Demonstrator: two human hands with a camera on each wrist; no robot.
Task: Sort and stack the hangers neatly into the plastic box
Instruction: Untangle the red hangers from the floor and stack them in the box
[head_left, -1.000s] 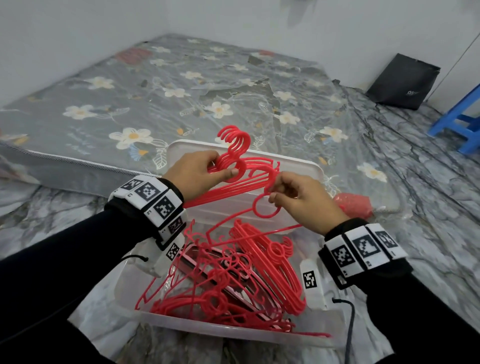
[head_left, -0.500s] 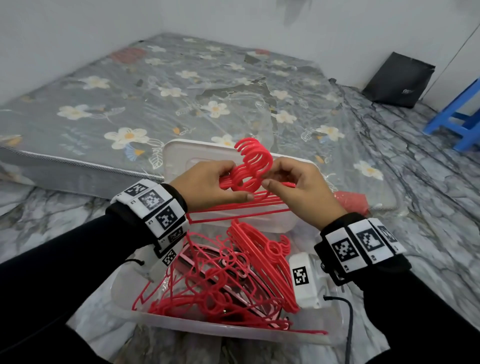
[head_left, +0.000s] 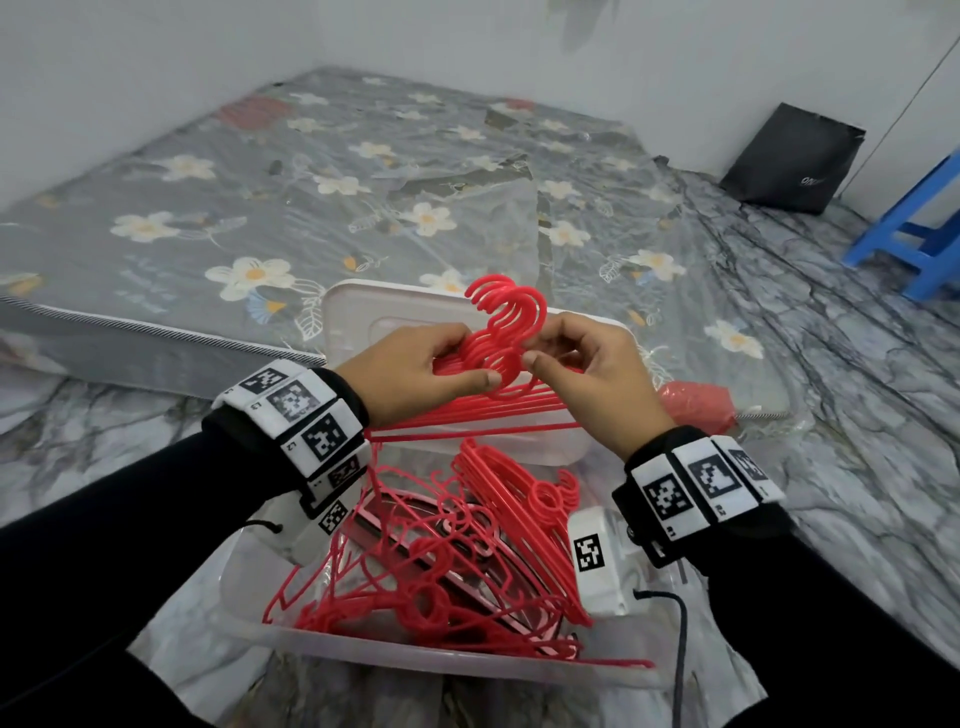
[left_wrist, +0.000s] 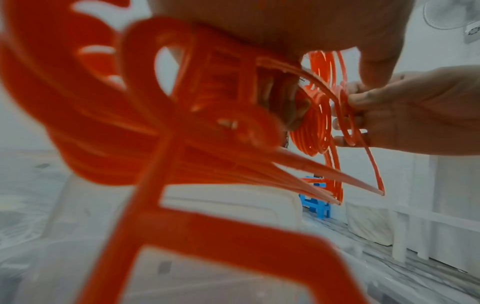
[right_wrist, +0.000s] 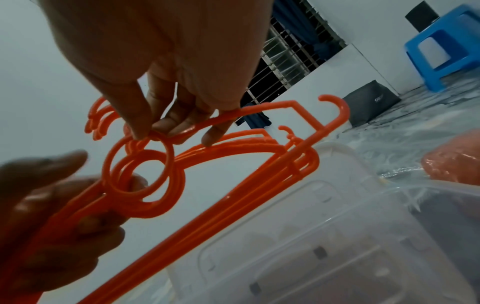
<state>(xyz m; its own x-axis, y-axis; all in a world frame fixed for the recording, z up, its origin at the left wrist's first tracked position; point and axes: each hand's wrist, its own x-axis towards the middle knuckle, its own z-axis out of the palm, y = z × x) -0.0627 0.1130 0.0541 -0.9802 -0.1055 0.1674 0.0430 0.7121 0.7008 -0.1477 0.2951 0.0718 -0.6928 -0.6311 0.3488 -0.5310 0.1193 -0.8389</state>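
- Marble floor beside a mattress (head_left: 260, 182) holds the box (head_left: 363, 644).
- Left hand (head_left: 410, 374) and right hand (head_left: 592, 379) pinch a hanger bundle (head_left: 498, 332) above the box.
- Tangled hangers (head_left: 415, 571) inside the box likely remain unsorted.

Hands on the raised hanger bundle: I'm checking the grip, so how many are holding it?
2. The left hand grips the hanger bundle from its left side; the right hand pinches it near the rings from the right. No other hand shows.
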